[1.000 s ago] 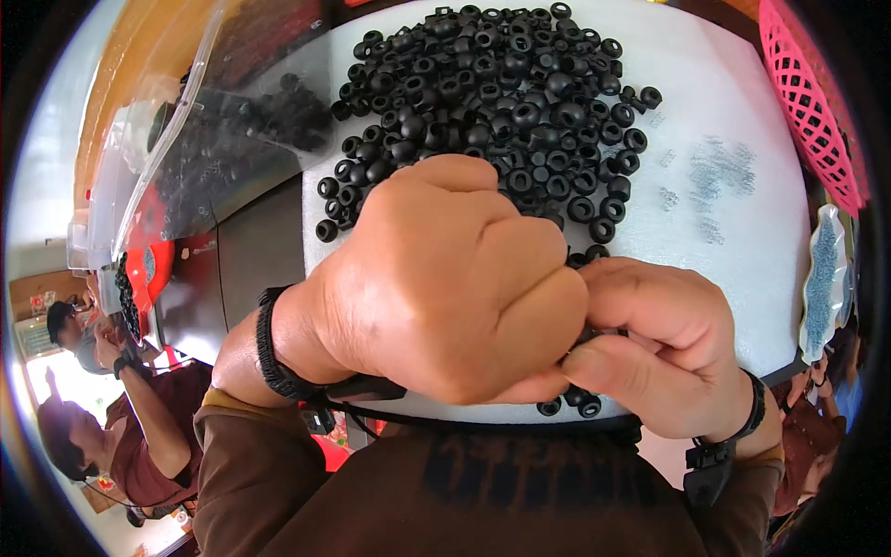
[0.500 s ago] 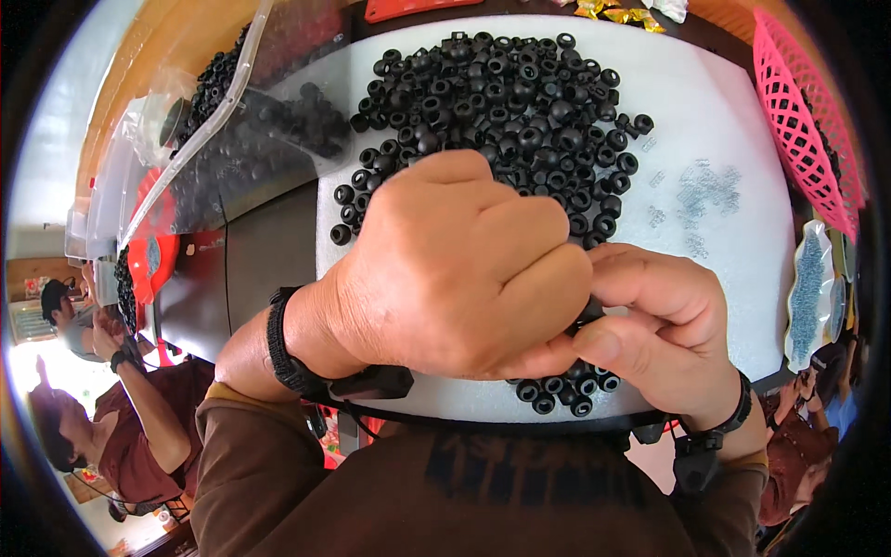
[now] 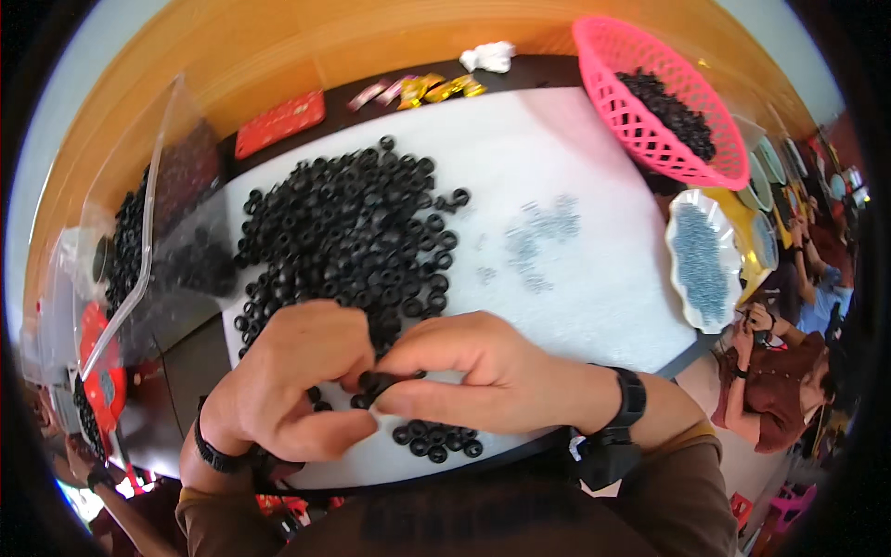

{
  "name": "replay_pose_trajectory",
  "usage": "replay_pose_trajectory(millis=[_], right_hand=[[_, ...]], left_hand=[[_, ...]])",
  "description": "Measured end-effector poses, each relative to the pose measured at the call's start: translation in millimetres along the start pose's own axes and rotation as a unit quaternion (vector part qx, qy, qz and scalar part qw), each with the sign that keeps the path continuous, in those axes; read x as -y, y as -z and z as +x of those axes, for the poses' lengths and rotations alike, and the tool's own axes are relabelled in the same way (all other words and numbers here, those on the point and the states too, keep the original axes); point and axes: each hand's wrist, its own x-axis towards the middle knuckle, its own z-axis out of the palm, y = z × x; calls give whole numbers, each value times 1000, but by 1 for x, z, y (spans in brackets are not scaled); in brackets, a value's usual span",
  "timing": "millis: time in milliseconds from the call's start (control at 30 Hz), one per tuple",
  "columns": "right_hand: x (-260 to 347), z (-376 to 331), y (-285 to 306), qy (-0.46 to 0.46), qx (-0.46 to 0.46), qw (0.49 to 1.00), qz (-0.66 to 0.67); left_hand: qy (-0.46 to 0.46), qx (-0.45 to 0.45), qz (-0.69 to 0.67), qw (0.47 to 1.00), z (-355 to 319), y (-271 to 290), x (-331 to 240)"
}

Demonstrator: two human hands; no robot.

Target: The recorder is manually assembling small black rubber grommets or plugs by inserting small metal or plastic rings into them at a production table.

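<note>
My right hand (image 3: 478, 371) pinches a small black rounded part (image 3: 379, 382) between thumb and forefinger. Touching it from the other side is my left hand (image 3: 297, 381), its fingers curled and its thumb apart below; whatever lies inside those fingers is hidden. Both hands are over the near part of a white foam sheet (image 3: 613, 306). Just beyond them spreads a large pile of hollow black parts (image 3: 339, 223), round with open centres. A small group of similar black parts (image 3: 436, 438) lies below my right hand.
Tiny pale pieces (image 3: 543, 232) are scattered mid-sheet. A scalloped white dish (image 3: 679, 209) of blue-grey bits stands right, a pink basket (image 3: 640, 153) with black pieces behind it. Clear plastic bins (image 3: 148, 269) stand left. Gold wrappers (image 3: 432, 90) and a red tray (image 3: 280, 123) line the back.
The view has swung right, showing more of the basket and dish. My left hand has drawn back from over my right, uncovering the black part at the right fingertips.
</note>
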Motion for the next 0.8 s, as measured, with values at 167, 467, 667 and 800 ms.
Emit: replay_pose_trajectory(millis=[167, 467, 667, 800], right_hand=[[7, 1, -1, 14, 35, 999, -25], [31, -3, 2, -112, 21, 985, 127], [47, 15, 52, 13, -204, 974, 100], [87, 13, 183, 29, -63, 876, 478]], left_hand=[[46, 12, -149, 988, -7, -3, 0], [107, -187, -22, 976, -9, -11, -31], [167, -318, -18, 933, -47, 11, -45], [225, -348, 7, 910, -81, 5, -64]])
